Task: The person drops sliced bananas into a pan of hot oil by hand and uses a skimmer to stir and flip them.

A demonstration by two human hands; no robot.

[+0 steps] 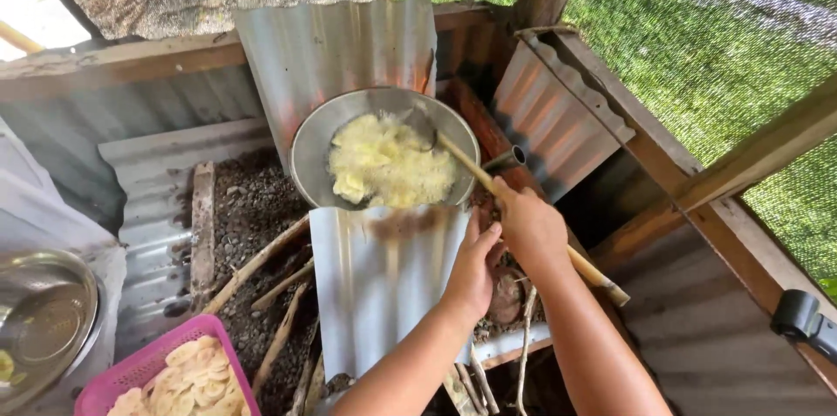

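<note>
Your right hand (529, 226) holds the bamboo-handled skimmer (488, 182) tight, stirring chips in the wok (314, 141); your left hand (472, 269), fingers flat, steadies the metal sheet (379, 281) shielding heat.

Outdoor cook shed, frying wok (314, 141), tin sheets (375, 285), firewood (261, 263)

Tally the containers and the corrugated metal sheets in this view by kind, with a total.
Frying pan with bubbling slices: 1
Metal bowl, left edge: 1
Pink basket of pale slices: 1
Corrugated sheets close around the pan: 4, behind, front, right, left
Total: 7

The right hand holds the long wooden handle; the left hand touches the front sheet.
</note>
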